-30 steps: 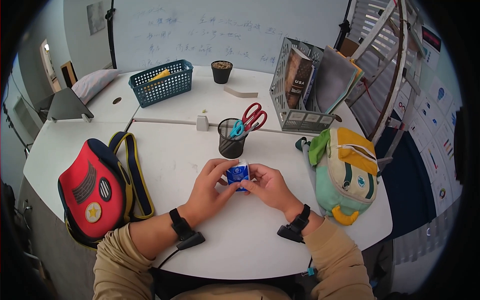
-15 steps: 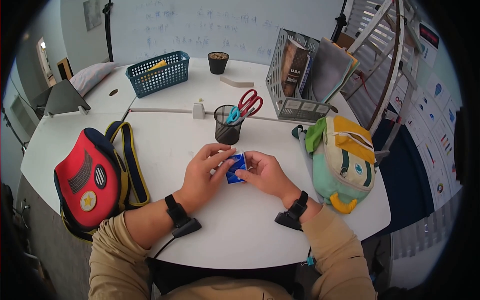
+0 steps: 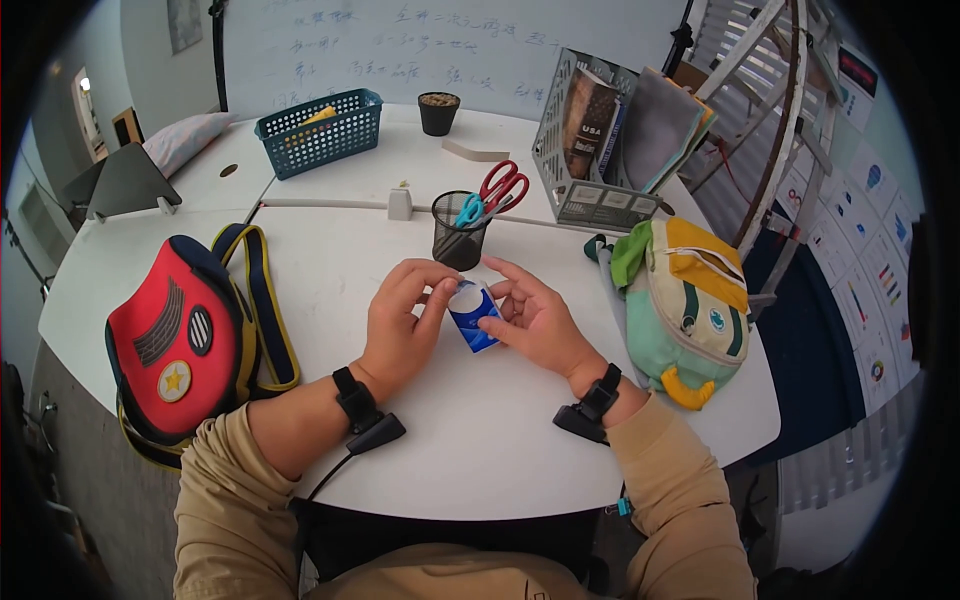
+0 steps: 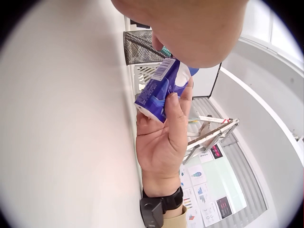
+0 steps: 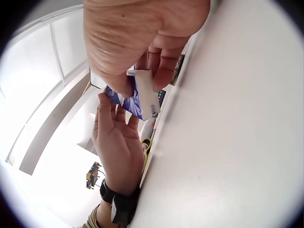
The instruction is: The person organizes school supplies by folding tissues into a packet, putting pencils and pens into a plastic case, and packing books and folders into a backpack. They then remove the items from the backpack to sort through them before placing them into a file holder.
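A small blue and white packet (image 3: 475, 328) is held between both hands above the table, tilted, with a pale area at its top. My right hand (image 3: 545, 328) grips its side, thumb on the front face. At the upper corner, my left hand (image 3: 398, 315) pinches a blue flap (image 5: 113, 95) between thumb and fingers. In the left wrist view the packet (image 4: 154, 95) shows a barcode and a white end, with the right hand (image 4: 164, 147) around it. The right wrist view shows the left hand (image 5: 119, 142) palm side on.
A mesh cup (image 3: 460, 235) with red and blue scissors stands just beyond the hands. A red bag (image 3: 175, 340) lies left, a green and yellow bag (image 3: 690, 310) right. Farther back are a teal basket (image 3: 320, 140), a small pot (image 3: 438, 115) and a grey file holder (image 3: 600, 205).
The packet's top now shows a pale area that the left fingers covered before. The left fingers have shifted to its upper left corner, and the right index finger has extended away from it.
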The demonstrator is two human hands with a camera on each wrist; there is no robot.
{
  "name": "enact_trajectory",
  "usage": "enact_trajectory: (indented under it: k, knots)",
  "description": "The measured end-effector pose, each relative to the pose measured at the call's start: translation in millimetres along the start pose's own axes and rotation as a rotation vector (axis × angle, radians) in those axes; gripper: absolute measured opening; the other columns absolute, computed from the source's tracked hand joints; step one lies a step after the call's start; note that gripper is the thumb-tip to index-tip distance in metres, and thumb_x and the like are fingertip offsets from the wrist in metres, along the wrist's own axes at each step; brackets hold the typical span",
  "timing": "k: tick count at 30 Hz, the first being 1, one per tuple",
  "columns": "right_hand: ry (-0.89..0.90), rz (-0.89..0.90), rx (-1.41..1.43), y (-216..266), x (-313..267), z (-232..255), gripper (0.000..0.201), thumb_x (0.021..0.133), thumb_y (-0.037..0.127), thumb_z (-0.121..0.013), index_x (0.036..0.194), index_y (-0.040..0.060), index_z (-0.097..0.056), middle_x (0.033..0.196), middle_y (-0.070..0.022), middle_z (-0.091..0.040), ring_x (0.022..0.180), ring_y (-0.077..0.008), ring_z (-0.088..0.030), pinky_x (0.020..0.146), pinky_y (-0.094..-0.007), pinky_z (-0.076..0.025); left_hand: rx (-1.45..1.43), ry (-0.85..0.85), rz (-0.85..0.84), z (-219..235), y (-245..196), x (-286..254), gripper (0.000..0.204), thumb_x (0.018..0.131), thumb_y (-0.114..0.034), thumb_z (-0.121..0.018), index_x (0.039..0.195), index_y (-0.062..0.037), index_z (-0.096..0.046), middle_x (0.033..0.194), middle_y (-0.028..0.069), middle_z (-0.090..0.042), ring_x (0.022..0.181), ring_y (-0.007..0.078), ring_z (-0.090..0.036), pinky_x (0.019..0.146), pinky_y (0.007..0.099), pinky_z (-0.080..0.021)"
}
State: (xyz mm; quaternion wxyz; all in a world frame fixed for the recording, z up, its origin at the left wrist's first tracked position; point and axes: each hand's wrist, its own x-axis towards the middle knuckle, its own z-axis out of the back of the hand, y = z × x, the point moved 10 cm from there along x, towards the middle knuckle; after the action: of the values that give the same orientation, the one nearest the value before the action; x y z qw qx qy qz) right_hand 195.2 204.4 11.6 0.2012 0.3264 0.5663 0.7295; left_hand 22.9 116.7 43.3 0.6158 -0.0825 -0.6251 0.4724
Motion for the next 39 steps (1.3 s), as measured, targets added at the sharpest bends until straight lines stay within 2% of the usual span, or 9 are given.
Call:
enact_trajectory:
  k: [4,10,16,19,25,28,34,37,39]
  knots:
    - [0.058,-0.015,-0.013,-10,1,-5,0.059,0.103,-0.003,-0.081,0.158,0.0047,-0.061,0.126,-0.0031,-0.069,0.092,-0.0053,-0.066,0.081,-0.0218,-0.060,-0.075,-0.020,0.150,1,17,-2,0.010,0.114,-0.007,-0.070,0.119,-0.0031,-0.078,0.119,0.0091,-0.075,0.104,0.0186,-0.076,0.080,0.0316,-0.065]
    - [0.099,0.035,0.035,-11,1,-11,0.050,0.103,-0.003,-0.080,0.148,0.0044,-0.059,0.128,-0.0028,-0.067,0.095,-0.0056,-0.066,0.081,-0.0217,-0.058,-0.102,0.017,0.123,-1,16,-3,0.014,0.117,-0.012,-0.068,0.118,-0.0021,-0.077,0.124,0.0080,-0.073,0.105,0.0142,-0.074,0.081,0.0294,-0.065]
    - [0.068,0.054,-0.031,-12,1,-4,0.044,0.104,-0.003,-0.081,0.141,0.0049,-0.058,0.128,-0.0046,-0.068,0.096,-0.0061,-0.068,0.081,-0.0224,-0.059,-0.078,0.127,-0.045,-7,-5,-4,0.007,0.108,-0.009,-0.079,0.113,-0.0054,-0.083,0.122,0.0077,-0.076,0.108,0.0193,-0.073,0.083,0.0309,-0.062]
    - [0.021,0.063,0.004,-10,3,-2,0.043,0.105,-0.001,-0.081,0.140,0.0042,-0.057,0.129,-0.0068,-0.068,0.099,-0.0076,-0.071,0.084,-0.0241,-0.061,0.156,0.201,-0.249,-12,-24,-4,0.012,0.100,-0.007,-0.086,0.112,-0.0077,-0.087,0.121,0.0075,-0.076,0.115,0.0240,-0.071,0.087,0.0304,-0.062]
    - [-0.008,0.030,0.049,-20,5,4,0.042,0.107,0.001,-0.079,0.141,0.0023,-0.054,0.132,-0.0102,-0.068,0.109,-0.0123,-0.075,0.088,-0.0285,-0.066,0.115,0.221,-0.166,-20,-10,-6,0.021,0.096,-0.004,-0.088,0.117,-0.0096,-0.090,0.130,0.0101,-0.074,0.122,0.0284,-0.070,0.099,0.0386,-0.063]
    - [-0.001,0.025,0.095,-21,5,4,0.038,0.110,0.006,-0.077,0.140,0.0019,-0.054,0.132,-0.0100,-0.069,0.110,-0.0129,-0.076,0.086,-0.0294,-0.068,-0.026,0.284,0.044,-27,6,-9,0.024,0.095,-0.004,-0.089,0.119,-0.0088,-0.090,0.135,0.0119,-0.072,0.125,0.0297,-0.072,0.103,0.0406,-0.063]
    - [-0.048,-0.071,0.164,-29,4,9,0.028,0.115,0.013,-0.073,0.134,0.0019,-0.055,0.125,-0.0075,-0.070,0.105,-0.0113,-0.077,0.084,-0.0283,-0.068,0.017,0.323,-0.079,-29,-9,-12,0.026,0.096,0.001,-0.086,0.120,-0.0072,-0.088,0.138,0.0142,-0.071,0.126,0.0306,-0.074,0.104,0.0396,-0.063]
    - [-0.055,-0.059,0.160,-27,4,9,0.025,0.114,0.009,-0.073,0.131,0.0015,-0.056,0.122,-0.0067,-0.070,0.103,-0.0107,-0.077,0.084,-0.0275,-0.067,0.037,0.301,-0.084,-25,-6,-9,0.032,0.101,-0.001,-0.083,0.132,-0.0015,-0.079,0.141,0.0140,-0.070,0.131,0.0295,-0.072,0.105,0.0390,-0.063]
    - [-0.061,-0.027,0.153,-25,5,11,0.025,0.113,0.006,-0.074,0.130,0.0009,-0.057,0.121,-0.0069,-0.071,0.104,-0.0109,-0.077,0.085,-0.0268,-0.066,-0.100,0.185,0.032,-24,1,-9,0.037,0.104,-0.004,-0.081,0.139,0.0020,-0.071,0.145,0.0152,-0.068,0.134,0.0280,-0.071,0.106,0.0382,-0.063]
